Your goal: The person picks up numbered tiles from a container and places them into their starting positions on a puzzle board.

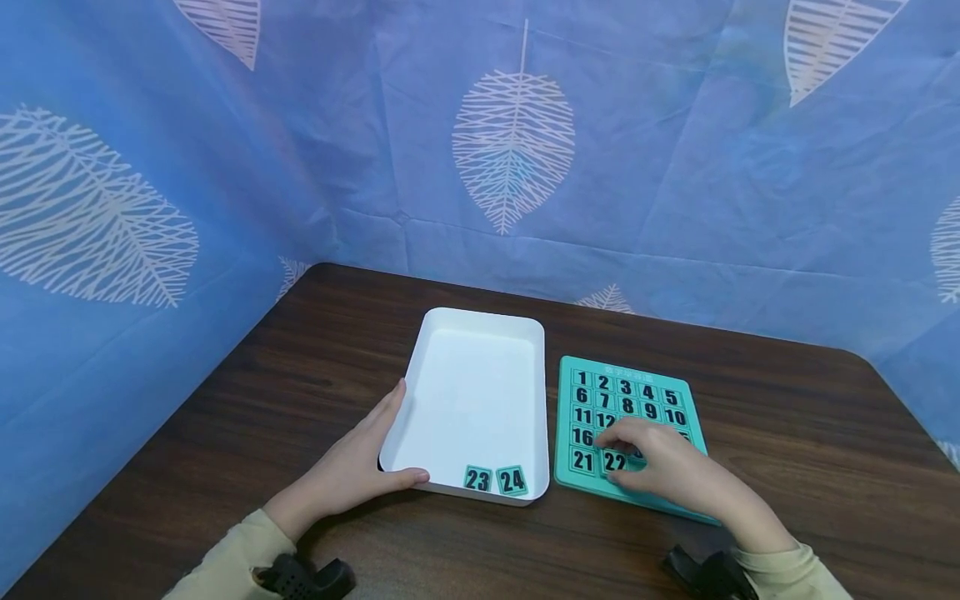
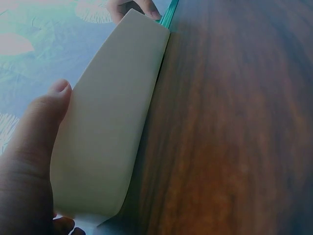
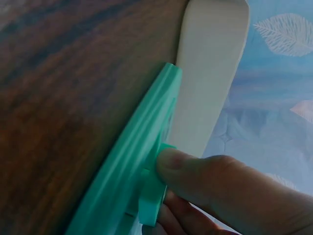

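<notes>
A white tray (image 1: 468,383) lies on the table with two green number tiles, the 23 tile (image 1: 477,478) and the 24 tile (image 1: 512,481), at its near end. My left hand (image 1: 348,471) holds the tray's near left corner, thumb at the near wall and fingers along the left side. To the right lies a green number board (image 1: 566,417) with rows of numbered tiles. Over its lower rows, my right hand (image 1: 667,467) pinches the 22 tile (image 1: 614,462) between thumb and fingers. In the right wrist view that tile (image 3: 150,198) stands tilted, partly raised from the board. The hand covers several tiles.
The dark wooden table (image 1: 300,358) carries the tray and board side by side, with a narrow gap between them. A blue cloth with white leaf prints (image 1: 652,167) hangs behind and at the left. Each wrist wears a black device (image 1: 307,577).
</notes>
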`<state>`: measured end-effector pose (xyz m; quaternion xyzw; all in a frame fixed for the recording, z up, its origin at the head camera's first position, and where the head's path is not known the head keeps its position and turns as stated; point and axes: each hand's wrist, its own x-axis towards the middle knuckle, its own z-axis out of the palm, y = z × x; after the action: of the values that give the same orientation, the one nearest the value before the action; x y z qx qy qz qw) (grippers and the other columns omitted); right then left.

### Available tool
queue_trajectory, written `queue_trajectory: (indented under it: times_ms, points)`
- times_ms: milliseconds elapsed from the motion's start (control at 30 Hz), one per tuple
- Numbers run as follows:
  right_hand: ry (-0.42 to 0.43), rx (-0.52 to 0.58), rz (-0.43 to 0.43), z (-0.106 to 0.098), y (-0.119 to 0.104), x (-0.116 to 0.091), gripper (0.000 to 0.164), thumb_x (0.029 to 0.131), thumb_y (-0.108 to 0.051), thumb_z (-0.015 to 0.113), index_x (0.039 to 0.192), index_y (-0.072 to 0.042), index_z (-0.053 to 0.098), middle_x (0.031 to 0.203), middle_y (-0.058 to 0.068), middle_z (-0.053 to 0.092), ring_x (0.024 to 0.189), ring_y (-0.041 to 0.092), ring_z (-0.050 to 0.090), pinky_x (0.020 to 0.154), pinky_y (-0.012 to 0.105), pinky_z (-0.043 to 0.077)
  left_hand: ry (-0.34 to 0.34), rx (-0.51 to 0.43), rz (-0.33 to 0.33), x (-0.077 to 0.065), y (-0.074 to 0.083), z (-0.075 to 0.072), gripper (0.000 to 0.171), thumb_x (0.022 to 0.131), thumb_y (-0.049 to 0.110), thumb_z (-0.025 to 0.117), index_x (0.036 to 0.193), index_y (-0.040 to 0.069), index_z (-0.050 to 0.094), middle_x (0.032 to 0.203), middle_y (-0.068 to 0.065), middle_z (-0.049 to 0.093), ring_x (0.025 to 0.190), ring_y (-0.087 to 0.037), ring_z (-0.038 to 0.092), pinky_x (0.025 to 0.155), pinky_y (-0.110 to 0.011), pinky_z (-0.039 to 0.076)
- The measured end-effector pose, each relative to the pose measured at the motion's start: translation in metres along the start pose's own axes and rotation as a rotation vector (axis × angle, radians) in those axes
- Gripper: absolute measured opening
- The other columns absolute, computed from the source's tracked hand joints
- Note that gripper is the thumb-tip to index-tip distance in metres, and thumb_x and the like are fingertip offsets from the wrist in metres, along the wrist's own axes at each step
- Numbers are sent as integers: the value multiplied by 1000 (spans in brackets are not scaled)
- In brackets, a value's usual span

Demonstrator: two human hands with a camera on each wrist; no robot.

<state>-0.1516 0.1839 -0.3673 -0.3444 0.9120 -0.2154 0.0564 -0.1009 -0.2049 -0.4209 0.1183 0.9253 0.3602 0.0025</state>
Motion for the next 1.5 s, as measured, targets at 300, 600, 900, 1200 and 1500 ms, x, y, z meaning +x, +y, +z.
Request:
queue_trajectory:
  times_ms: [300, 600, 900, 1200, 1500]
  points:
    - [17, 4, -39, 2, 4, -2, 28, 80, -7, 74, 107, -13, 67, 102, -6, 61, 84, 9, 56, 69, 27, 51, 1, 1, 8, 0, 1, -1, 116, 71, 67, 70, 155, 22, 3, 159, -1, 8, 143, -25, 17, 105, -58, 30]
    - [6, 12, -32, 4, 5, -1, 27, 81, -5, 73, 106, -13, 67, 104, -5, 61, 86, 10, 57, 70, 28, 51, -2, -10, 12, 0, -2, 1, 116, 72, 66, 70, 155, 22, 2, 160, 0, 7, 143, -24, 17, 105, -57, 30]
    - [3, 21, -33, 4, 6, -1, 27, 81, -6, 73, 105, -15, 67, 103, -6, 60, 87, 10, 56, 71, 28, 51, 2, -11, 19, 1, -2, 1, 116, 72, 67, 70, 155, 21, 2, 159, -1, 7, 143, -25, 17, 105, -57, 30]
    - [2, 50, -40, 5, 9, -1, 27, 82, -8, 73, 107, -16, 68, 104, -7, 61, 87, 9, 56, 71, 27, 51, 2, 2, 13, 0, -2, 1, 116, 72, 68, 69, 155, 22, 3, 159, 0, 7, 142, -25, 17, 104, -58, 30]
    - [2, 45, -36, 6, 10, 0, 26, 83, -8, 73, 107, -16, 69, 103, -7, 61, 87, 8, 55, 70, 27, 50, 5, 3, 11, 0, -2, 1, 116, 72, 68, 69, 155, 23, 2, 160, -2, 8, 142, -26, 17, 104, -58, 30]
